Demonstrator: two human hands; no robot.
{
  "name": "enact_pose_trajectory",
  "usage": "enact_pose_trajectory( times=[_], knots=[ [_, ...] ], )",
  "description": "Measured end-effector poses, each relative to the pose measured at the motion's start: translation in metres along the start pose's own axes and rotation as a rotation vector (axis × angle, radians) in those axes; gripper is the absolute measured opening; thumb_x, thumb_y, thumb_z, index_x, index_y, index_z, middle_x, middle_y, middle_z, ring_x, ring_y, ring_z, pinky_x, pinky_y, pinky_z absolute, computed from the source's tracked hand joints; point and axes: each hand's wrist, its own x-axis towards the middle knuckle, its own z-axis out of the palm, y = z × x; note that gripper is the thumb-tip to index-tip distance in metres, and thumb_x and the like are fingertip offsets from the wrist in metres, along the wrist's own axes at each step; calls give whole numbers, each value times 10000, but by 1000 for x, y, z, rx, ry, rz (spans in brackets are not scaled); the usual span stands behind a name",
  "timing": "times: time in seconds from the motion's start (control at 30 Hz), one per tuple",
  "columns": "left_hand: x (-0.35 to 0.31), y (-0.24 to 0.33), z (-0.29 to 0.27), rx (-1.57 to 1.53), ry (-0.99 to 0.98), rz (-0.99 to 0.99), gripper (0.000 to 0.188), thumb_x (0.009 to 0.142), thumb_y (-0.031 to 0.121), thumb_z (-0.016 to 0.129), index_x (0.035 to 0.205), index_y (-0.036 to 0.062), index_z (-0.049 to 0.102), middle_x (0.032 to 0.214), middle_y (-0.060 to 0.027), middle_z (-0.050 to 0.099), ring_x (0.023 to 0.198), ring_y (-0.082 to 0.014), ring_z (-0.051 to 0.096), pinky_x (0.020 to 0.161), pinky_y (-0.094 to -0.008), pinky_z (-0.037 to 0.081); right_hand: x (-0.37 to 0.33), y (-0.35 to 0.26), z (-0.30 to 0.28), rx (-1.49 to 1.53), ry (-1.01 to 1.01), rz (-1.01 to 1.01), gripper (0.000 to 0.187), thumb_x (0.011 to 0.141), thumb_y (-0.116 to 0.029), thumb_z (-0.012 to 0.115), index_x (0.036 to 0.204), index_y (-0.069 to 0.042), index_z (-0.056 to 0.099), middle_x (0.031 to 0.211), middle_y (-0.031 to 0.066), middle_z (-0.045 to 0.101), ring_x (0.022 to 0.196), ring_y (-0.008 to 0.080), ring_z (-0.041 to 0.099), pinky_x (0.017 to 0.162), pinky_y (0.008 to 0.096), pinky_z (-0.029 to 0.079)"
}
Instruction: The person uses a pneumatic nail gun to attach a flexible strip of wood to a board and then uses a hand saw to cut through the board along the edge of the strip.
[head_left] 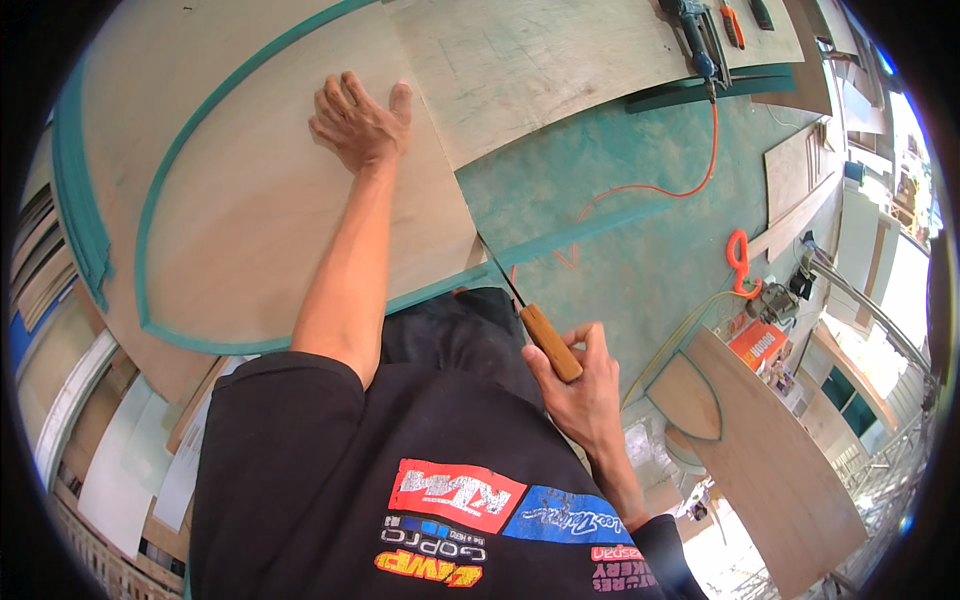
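My left hand (360,122) lies flat with its fingers spread on a pale plywood panel (270,215). A teal strip (165,190) follows the panel's curved edge. At the lower right, my right hand (585,395) is closed round the wooden handle of a handsaw (548,340). Its thin dark blade slants up and left to the panel's right edge, by the end of the teal strip along the near side. The blade is seen nearly edge-on, so its teeth cannot be made out.
A second plywood sheet (510,70) adjoins the panel and bears a nail gun (697,40) and orange-handled pliers (733,25). An orange air hose (650,188) runs down across the teal-stained floor (600,250). More boards (775,440) and a compressor (775,302) stand at the right.
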Motion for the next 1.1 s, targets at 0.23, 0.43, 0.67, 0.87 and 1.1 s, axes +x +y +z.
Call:
enact_pose_trajectory(
  times=[0.23,0.43,0.67,0.87,1.1],
  knots=[
    [2,11,0,12,-49,-48,772,955,619,565,1498,104,378,1569,-124,329,1491,-329,256,1164,-586,245,15,-16,2,36,-149,163,484,936,-272,770,1257,69,649,835,236,724,734,288,747,674,364,549],
    [4,9,2,-1,-51,-36,825,915,614,587,1500,67,388,1549,-148,336,1472,-383,258,1139,-624,244,13,-42,7,-96,-63,87,477,940,-271,764,1255,74,669,861,268,726,746,273,748,720,365,563],
    [4,8,6,3,-12,-25,833,879,602,634,1479,71,405,1514,-151,368,1439,-389,299,1109,-629,271,41,-44,29,-126,-105,229,459,940,-253,763,1252,72,674,862,266,724,760,250,754,716,365,561],
    [6,6,4,-15,5,-20,799,883,583,648,1457,96,382,1487,-146,361,1424,-392,295,1084,-616,275,11,-45,17,-136,-27,119,419,945,-229,750,1268,29,680,828,250,714,717,242,734,694,362,549],
    [6,5,13,-27,56,-6,781,878,572,655,1441,93,403,1470,-144,380,1396,-382,328,1064,-614,293,55,-34,41,-116,-82,240,409,950,-208,740,1285,20,678,940,241,756,845,295,780,733,369,570]
  ],
)
